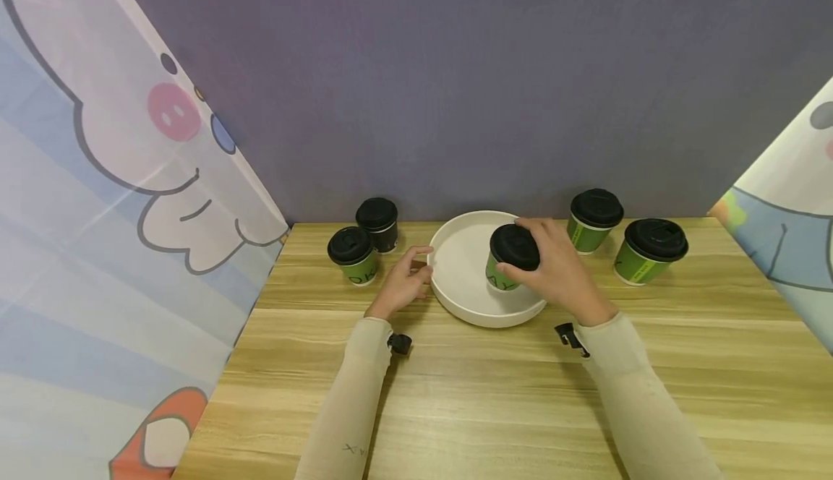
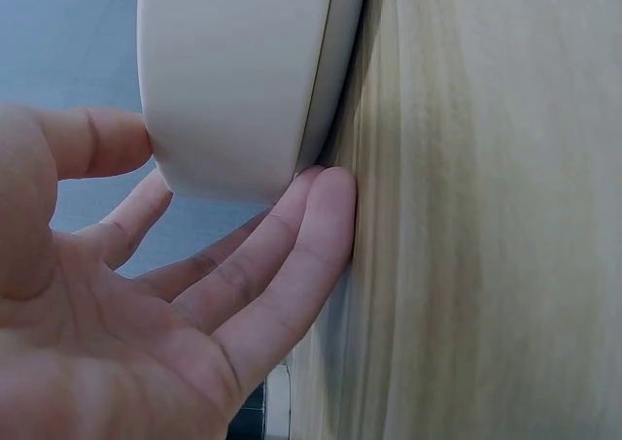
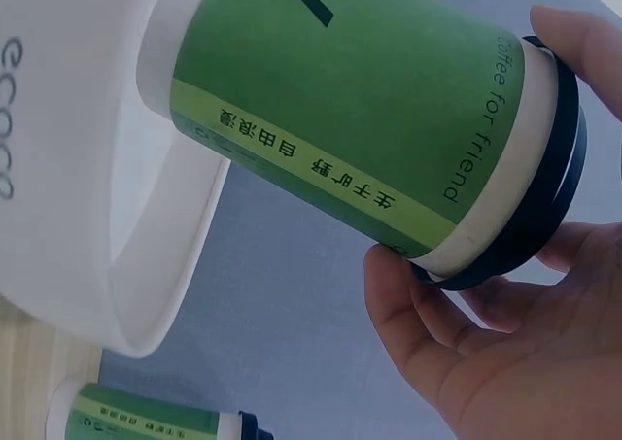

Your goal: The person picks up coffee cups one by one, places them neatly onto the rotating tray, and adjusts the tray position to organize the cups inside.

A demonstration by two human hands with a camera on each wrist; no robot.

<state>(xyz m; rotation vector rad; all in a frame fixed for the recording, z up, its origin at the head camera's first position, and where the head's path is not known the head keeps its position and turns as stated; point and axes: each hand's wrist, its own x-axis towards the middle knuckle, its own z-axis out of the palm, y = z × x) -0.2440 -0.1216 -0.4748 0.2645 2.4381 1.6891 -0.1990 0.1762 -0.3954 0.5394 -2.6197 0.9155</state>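
A round white tray (image 1: 455,296) with a low rim lies on the table. My right hand (image 1: 560,267) grips a green paper cup (image 1: 500,275) round its black lid, thumb on one side and fingers on the other. That cup is upright over the right part of the tray; whether its base (image 3: 160,56) touches the tray's floor I cannot tell. At the tray's left side my left hand (image 1: 403,285) is spread, its fingertips touching the outer wall (image 2: 233,81) and the lowest fingers close to the tabletop.
Left of the tray stand a green lidded cup (image 1: 358,270) and a black lidded cup (image 1: 384,236) behind it. Two more green cups, one farther back (image 1: 586,236) and one nearer (image 1: 634,263), stand at the right. A grey wall (image 1: 455,90) rises behind the wooden table (image 1: 468,393).
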